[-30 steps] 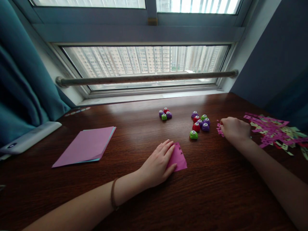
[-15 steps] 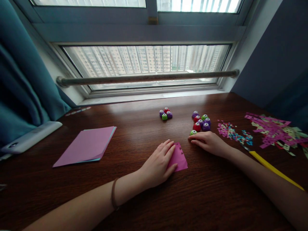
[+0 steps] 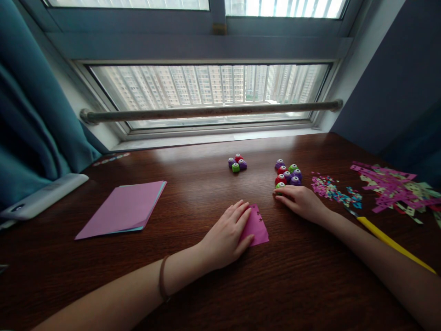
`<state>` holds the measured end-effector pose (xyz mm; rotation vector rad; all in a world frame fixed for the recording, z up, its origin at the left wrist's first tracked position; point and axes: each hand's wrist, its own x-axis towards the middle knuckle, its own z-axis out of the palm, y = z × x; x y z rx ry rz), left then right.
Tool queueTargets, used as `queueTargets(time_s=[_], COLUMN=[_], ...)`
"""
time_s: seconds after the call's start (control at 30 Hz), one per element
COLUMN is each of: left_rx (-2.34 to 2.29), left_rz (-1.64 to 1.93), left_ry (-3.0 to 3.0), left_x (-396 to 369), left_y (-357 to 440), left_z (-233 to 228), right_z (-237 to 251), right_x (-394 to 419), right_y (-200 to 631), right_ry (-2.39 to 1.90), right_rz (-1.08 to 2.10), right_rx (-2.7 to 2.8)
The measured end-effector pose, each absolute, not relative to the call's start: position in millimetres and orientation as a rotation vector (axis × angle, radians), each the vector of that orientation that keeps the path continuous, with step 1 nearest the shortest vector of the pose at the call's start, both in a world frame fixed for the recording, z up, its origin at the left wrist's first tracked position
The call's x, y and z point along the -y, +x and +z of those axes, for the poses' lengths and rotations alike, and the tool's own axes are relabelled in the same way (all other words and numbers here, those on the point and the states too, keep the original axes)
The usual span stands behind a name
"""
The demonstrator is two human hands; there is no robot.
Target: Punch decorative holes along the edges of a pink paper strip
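Note:
My left hand [image 3: 223, 236] lies flat with its fingers stretched over a small pink paper [image 3: 258, 230], pressing it to the table. Small cut-out holes run down the right part of that paper. At the near end of a cluster of red, purple and green paper punches, my right hand [image 3: 305, 202] has its fingers closed around a green paper punch [image 3: 280, 185]. The fingers hide the lower part of this punch. It sits close against a red paper punch [image 3: 280, 179].
Several more punches [image 3: 235, 167] stand grouped near the table's middle. Pink and blue sheets [image 3: 127, 207] lie left, beside a white device [image 3: 48, 195]. To the right are confetti bits [image 3: 332, 191], paper strips [image 3: 396, 184] and a yellow-handled tool [image 3: 392, 241]. A window bar [image 3: 213, 111] runs behind.
My right hand has slid the green paper punch slightly right and away from me, closer to the other punches. My left hand and the pink paper have stayed put.

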<state>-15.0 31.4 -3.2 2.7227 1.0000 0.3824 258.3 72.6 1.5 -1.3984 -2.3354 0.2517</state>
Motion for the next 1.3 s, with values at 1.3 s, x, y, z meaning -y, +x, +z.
queueTargets(time_s=[1.3], left_rx=[-1.024], left_rz=[0.353], left_ry=[2.729], left_x=[-32.1], left_y=[-13.2], left_z=[-2.6], right_z=[-2.1], right_x=[-67.7], right_y=[254.4], right_ry=[-1.362], right_rz=[0.110], right_rx=[2.464])
